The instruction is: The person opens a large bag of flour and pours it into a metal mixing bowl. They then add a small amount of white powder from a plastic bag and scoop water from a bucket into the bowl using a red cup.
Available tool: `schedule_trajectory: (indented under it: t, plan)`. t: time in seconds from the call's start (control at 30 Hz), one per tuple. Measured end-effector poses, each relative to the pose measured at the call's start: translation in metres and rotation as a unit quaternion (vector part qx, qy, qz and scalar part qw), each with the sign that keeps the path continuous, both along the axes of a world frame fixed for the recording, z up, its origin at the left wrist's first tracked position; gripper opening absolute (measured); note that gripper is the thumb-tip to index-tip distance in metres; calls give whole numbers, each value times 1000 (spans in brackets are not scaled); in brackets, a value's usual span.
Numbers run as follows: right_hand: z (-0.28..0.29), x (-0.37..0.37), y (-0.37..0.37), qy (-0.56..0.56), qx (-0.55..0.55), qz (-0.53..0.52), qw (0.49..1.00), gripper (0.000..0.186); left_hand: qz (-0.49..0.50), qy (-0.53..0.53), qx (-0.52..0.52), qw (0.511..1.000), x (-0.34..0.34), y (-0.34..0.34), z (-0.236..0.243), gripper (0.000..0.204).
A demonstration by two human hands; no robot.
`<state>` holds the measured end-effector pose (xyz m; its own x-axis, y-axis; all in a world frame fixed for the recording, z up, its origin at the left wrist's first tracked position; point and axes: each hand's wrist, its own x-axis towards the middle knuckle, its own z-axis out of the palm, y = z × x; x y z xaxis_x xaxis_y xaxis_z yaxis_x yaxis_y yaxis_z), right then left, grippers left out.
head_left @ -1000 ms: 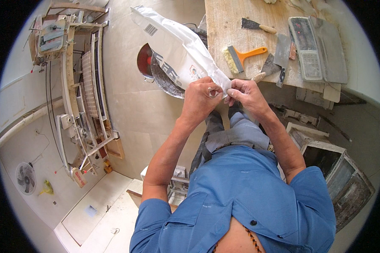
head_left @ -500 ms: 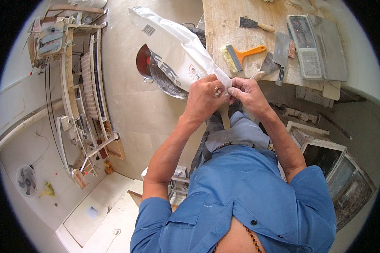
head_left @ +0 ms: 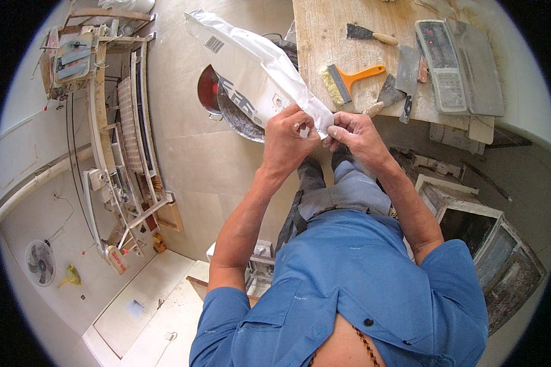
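From my end, the large, creased white bag (head_left: 260, 67) with dark print slants over a scuffed, dark round basin (head_left: 232, 116), beside the floury, pale wooden table (head_left: 324, 30). Right hand (head_left: 358, 134): thumb and fingers pinch the bag's corner. Left hand (head_left: 288, 137): curled closed at its edge; I can't make out what the fingertips grip. Bag hides much of basin; paper or plastic, unclear.

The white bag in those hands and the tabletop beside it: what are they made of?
White bag: plastic or coated paper, faintly glossy and creased; can't tell which. Tabletop: seemingly wood, pale, matte and dusty, with visible grain.
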<state>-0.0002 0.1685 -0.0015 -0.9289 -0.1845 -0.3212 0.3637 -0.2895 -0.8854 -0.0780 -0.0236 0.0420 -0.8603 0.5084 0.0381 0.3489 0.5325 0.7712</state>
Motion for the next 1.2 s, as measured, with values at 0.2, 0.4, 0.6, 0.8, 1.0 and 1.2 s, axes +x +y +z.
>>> schedule_trajectory:
  t: [0.2,0.4,0.6,0.8,1.0,1.2]
  plan:
    - [0,0,-2,-7,-9,-16,1000,18,13,14,59,998,5,-4,1,11]
    - [3,1,-5,11,27,-15,999,19,104,38,87,990,-6,-19,-7,9]
    - [6,2,-6,9,34,-37,999,14,182,96,127,970,-45,-27,-9,9]
    - [7,0,-6,6,77,-27,997,14,201,-144,389,888,-95,-30,11,3]
    - [6,1,-4,-5,86,-46,995,14,233,-97,392,884,-161,-69,46,2]
    - [-13,4,-3,-35,112,-39,992,15,290,22,496,818,-253,-127,110,6]
